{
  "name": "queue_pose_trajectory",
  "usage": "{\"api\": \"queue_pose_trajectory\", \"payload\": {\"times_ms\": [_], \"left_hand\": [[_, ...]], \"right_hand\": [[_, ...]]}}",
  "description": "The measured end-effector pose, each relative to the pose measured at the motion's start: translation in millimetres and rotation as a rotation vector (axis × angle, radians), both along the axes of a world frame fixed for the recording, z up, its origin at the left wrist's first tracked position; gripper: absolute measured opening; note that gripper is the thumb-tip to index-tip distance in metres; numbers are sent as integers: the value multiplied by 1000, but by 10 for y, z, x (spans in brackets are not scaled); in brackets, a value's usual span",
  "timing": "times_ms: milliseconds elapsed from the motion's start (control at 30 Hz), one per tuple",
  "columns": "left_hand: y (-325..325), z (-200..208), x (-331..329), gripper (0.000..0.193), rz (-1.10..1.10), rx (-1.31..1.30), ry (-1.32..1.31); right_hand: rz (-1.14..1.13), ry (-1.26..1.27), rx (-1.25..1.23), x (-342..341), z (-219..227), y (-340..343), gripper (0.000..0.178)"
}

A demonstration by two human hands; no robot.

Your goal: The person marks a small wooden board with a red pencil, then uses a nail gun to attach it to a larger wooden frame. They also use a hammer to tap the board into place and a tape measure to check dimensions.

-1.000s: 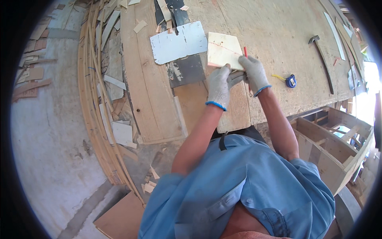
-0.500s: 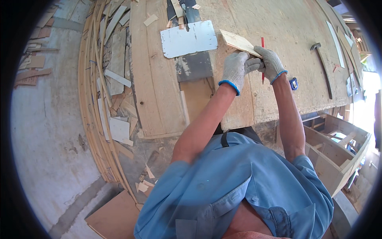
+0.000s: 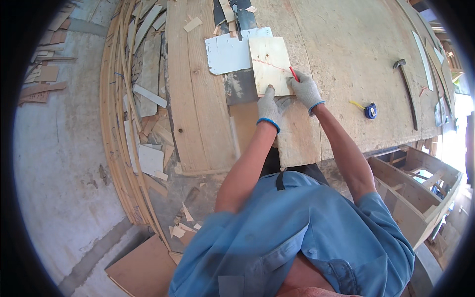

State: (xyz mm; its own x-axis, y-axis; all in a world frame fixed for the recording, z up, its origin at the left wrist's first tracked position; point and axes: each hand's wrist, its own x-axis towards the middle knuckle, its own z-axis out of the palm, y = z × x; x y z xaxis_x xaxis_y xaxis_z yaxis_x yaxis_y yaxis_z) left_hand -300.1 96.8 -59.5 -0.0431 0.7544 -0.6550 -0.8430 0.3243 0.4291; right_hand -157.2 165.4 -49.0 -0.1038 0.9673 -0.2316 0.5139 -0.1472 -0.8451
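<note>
Left hand [image 3: 268, 107] grips a board [image 3: 273, 49] below its reddish line [image 3: 270, 64] — best held steady; right hand [image 3: 306, 90], alongside, grips a pencil [image 3: 294, 74].

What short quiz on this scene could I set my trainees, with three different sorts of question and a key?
1. Multiple choice: what is in the right hand?
A) a chisel
B) a red pencil
C) a paintbrush

2. True or false: the tape measure lies to the right of the hammer.

3. Fill the gap: the left hand grips the near edge of the board, which is crossed by a ____ line.

Key: 1. B. 2. False; it lies to the hammer's left. 3. Red.
</note>
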Motion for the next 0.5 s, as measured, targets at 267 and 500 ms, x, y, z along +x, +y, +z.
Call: {"api": "queue_pose_trajectory", "payload": {"times_ms": [267, 500], "left_hand": [[-11, -66, -43, 42, 35, -10, -66], [56, -43, -86, 43, 41, -36, -70]], "right_hand": [[44, -137, 26, -127, 29, 12, 49], [47, -152, 11, -178, 45, 102, 49]]}}
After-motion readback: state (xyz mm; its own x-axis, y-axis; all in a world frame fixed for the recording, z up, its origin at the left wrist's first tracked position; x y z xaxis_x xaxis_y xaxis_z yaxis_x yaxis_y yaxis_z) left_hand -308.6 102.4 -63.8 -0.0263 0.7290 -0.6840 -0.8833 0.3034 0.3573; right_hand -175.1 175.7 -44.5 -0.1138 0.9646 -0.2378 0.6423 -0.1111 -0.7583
